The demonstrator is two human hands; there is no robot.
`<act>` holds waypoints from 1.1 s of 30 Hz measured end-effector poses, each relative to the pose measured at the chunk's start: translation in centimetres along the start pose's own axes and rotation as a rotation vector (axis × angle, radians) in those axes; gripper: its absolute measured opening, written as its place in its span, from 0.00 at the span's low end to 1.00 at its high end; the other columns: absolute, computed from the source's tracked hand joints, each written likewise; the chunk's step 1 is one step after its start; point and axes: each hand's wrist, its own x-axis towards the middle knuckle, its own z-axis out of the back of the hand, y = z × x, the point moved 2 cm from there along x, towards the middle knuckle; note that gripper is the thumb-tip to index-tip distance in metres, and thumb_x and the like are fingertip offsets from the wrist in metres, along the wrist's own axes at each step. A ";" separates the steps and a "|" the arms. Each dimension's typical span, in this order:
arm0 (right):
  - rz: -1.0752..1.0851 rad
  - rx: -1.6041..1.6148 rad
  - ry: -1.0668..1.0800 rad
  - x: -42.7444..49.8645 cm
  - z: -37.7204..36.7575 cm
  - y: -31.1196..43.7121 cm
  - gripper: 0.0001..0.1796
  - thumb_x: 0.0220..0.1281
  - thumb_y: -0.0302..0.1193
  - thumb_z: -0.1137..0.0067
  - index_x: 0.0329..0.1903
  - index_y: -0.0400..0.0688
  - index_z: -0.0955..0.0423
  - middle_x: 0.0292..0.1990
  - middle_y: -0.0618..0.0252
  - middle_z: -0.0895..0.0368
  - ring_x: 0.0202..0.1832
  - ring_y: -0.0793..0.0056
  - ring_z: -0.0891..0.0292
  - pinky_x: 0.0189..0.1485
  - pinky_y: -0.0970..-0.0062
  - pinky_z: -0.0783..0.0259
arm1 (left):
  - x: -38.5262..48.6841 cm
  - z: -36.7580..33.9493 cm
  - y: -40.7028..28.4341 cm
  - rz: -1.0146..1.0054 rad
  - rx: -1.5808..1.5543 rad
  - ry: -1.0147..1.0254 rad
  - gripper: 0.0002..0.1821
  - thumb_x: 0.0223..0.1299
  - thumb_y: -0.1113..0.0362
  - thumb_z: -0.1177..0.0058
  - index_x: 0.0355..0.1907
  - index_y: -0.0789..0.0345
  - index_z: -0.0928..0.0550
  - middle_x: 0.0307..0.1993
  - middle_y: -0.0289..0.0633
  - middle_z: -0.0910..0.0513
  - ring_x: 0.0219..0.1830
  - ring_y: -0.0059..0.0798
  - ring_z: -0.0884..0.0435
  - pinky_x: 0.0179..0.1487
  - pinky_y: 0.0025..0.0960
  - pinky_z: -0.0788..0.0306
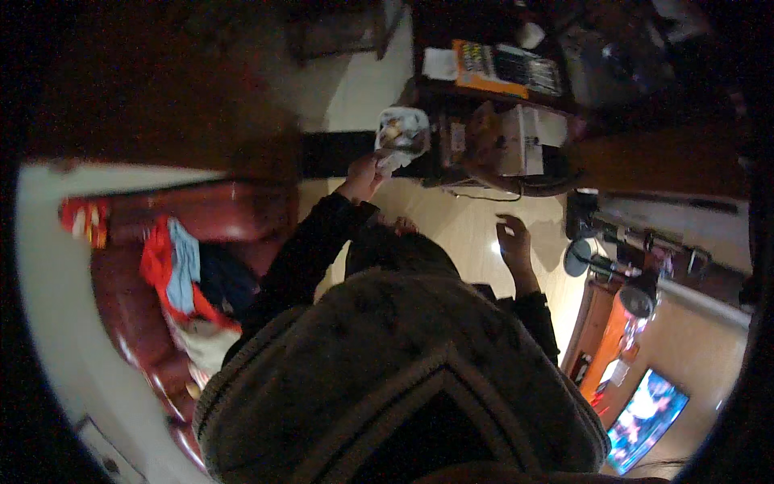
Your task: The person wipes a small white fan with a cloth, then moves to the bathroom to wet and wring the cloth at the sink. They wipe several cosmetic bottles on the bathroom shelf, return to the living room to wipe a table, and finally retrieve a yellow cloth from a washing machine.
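My left hand (pixel 364 174) is stretched forward, its fingers closed on the near edge of a whitish tray-like container (pixel 403 130). Something pale and brownish lies in the container; blur and dim light hide what it is. A whitish, crumpled-looking piece shows by my fingers at that edge. Out to the right, my right hand (pixel 514 237) hangs over the pale floor (pixel 459 212), fingers apart and curled a little, holding nothing that I can see.
A dark red leather sofa (pixel 115 290) with heaped clothes (pixel 184 266) stands at the left. Ahead on the right is a dark table with an orange-edged packet (pixel 493 89) and boxes (pixel 521 139). A cable (pixel 490 198), an orange cabinet (pixel 604 345) and a lit television (pixel 647 417) lie rightward.
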 end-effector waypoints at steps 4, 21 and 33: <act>-0.260 -0.087 -0.151 -5.3 0.3 -5.5 0.08 0.60 0.25 0.46 0.42 0.39 0.23 0.40 0.53 0.19 0.37 0.62 0.20 0.35 0.68 0.23 | 11.1 2.2 6.4 -0.294 0.769 0.336 0.58 0.39 0.45 0.35 0.68 0.63 0.54 0.64 0.53 0.45 0.61 0.52 0.44 0.62 0.49 0.46; -1.206 -0.427 0.268 -62.2 -19.5 -17.1 0.09 0.43 0.41 0.42 0.22 0.51 0.22 0.22 0.60 0.22 0.27 0.59 0.23 0.25 0.63 0.31 | 10.2 -13.6 10.1 1.456 0.150 0.866 0.14 0.67 0.60 0.64 0.37 0.72 0.32 0.34 0.53 0.31 0.37 0.39 0.29 0.47 0.43 0.29; -1.439 0.987 -1.270 -69.8 -11.5 -21.2 0.12 0.53 0.31 0.45 0.33 0.33 0.22 0.24 0.59 0.23 0.26 0.69 0.24 0.25 0.69 0.29 | 4.0 -45.8 5.9 0.812 0.664 0.715 0.08 0.59 0.67 0.55 0.38 0.68 0.31 0.29 0.44 0.29 0.26 0.35 0.26 0.33 0.32 0.24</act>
